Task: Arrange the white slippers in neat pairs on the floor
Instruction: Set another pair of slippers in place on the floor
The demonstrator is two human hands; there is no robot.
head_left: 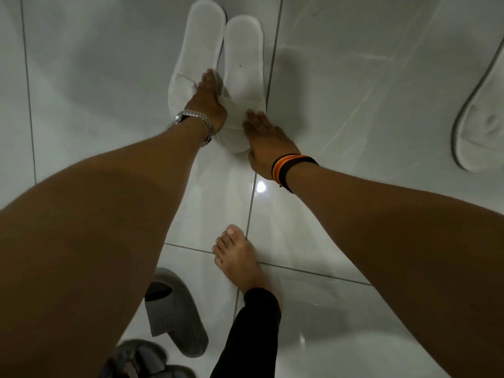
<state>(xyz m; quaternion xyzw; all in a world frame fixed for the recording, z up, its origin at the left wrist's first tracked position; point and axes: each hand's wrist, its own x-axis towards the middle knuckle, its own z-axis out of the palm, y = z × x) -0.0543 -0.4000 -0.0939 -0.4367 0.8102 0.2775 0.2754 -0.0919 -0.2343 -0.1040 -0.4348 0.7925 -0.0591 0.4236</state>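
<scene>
Two white slippers lie side by side on the glossy white tiled floor, heels pointing away from me. The left slipper reaches slightly farther than the right slipper. My left hand, with a metal watch at the wrist, lies flat along the gap between them, fingers straight and resting on the straps. My right hand, with banded bracelets, rests flat against the right slipper's toe end and outer side. Neither hand grips anything. A third white slipper lies alone at the right edge, partly cut off by the frame.
My bare foot and black trouser leg stand on the tiles below my hands. A grey slide sandal and darker sandals sit at the bottom left. Dark grout lines cross the floor.
</scene>
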